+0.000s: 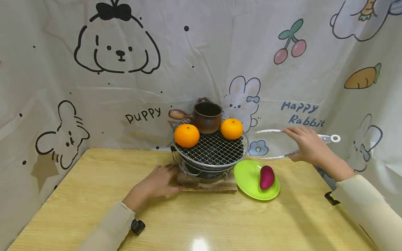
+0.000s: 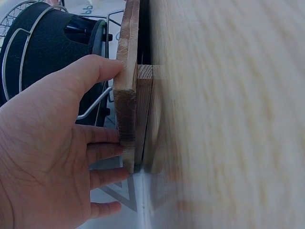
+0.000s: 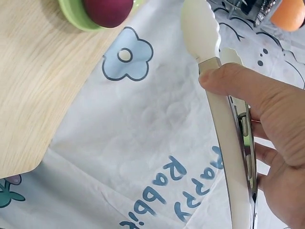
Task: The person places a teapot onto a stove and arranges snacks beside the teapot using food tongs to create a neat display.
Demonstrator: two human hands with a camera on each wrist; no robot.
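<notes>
In the head view my left hand [image 1: 160, 181] is at the left end of the wooden board [image 1: 213, 188] under a small black grill [image 2: 52, 52]. Its thumb and fingertips touch the board's edge, the fingers nearly straight and spread. Raised above the table, right of the grill, my right hand [image 1: 306, 144] holds white-and-metal tongs [image 3: 221, 119]. The tongs' arms are spread apart, tips toward the grill, with nothing between them. Below them a green plate [image 1: 246, 176] carries a purple-red oblong thing, like a sweet potato [image 1: 267, 177].
On the grill's wire mesh [image 1: 216, 150] sit a left orange [image 1: 186, 136], a right orange [image 1: 231, 129] and a brown side-handled pot [image 1: 205, 120] behind them. A printed curtain [image 1: 194, 80] hangs behind the wooden table [image 1: 188, 219].
</notes>
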